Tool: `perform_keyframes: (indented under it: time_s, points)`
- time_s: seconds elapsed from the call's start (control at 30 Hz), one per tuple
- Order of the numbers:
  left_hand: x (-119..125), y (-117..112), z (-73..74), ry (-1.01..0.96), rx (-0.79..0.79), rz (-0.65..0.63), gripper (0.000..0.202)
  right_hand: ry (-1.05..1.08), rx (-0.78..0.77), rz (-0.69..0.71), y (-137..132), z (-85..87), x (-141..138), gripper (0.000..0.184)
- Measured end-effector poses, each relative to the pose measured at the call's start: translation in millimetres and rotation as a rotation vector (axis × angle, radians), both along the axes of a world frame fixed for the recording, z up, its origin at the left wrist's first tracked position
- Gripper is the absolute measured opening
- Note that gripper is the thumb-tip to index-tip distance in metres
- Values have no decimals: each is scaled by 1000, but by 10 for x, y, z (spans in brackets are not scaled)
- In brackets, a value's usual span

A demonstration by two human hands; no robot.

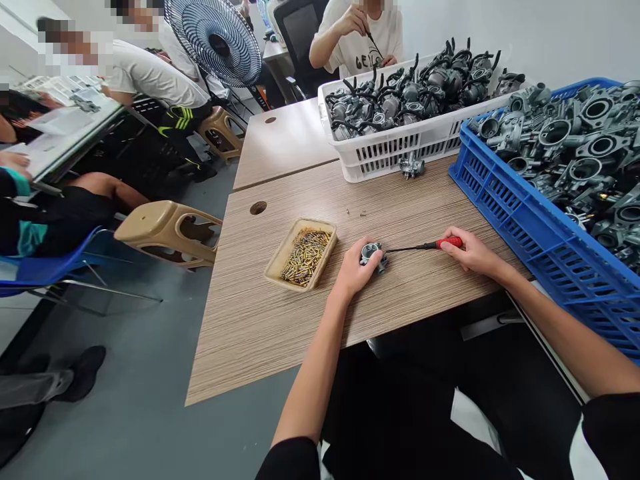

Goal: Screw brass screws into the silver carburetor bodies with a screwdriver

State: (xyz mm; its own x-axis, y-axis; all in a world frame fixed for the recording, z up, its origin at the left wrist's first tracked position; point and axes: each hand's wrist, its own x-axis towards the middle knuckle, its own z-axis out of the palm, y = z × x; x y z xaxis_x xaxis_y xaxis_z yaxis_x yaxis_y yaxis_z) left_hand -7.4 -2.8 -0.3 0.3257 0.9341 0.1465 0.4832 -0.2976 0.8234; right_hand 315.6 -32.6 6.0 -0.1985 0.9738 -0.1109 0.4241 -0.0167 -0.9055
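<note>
Wood-grained worktop [240, 320] fills the middle of my remote view, with a white crate [354, 159] of metal parts at its back and a blue crate [525, 200] of more to the right. I have the left hand [354, 269] clamped on a small metal part [371, 251], just right of a tray [275, 268] of loose screws [307, 259]. My right hand [469, 251] is closed round the red handle [448, 243] of a screwdriver [419, 247]; its shaft reaches the part, though I can't tell whether the tip sits inside.
</note>
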Motion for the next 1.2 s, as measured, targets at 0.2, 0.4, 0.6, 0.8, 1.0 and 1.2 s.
perform_keyframes:
  time_s: [0.2, 0.4, 0.6, 0.8, 1.0, 1.2]
  points:
    - [5, -5, 4, -12, 5, 5, 34, 8, -2, -3, -4, 0, -3, 41]
    - [4, 1, 5, 2, 2, 2, 34, 1, 0, -9, -8, 9, -4, 40]
    - [5, 0, 12, 21, -1, 1, 32, -9, 7, -8, -4, 14, -7, 41]
    - [4, -3, 21, 24, -5, 5, 31, -11, 17, -10, -6, 13, -12, 40]
    - [0, -8, 9, 11, -5, 10, 33, 4, 3, -13, -10, 28, -23, 41]
    - [1, -4, 12, 14, -6, 7, 32, -5, 20, -19, -9, 38, -35, 42]
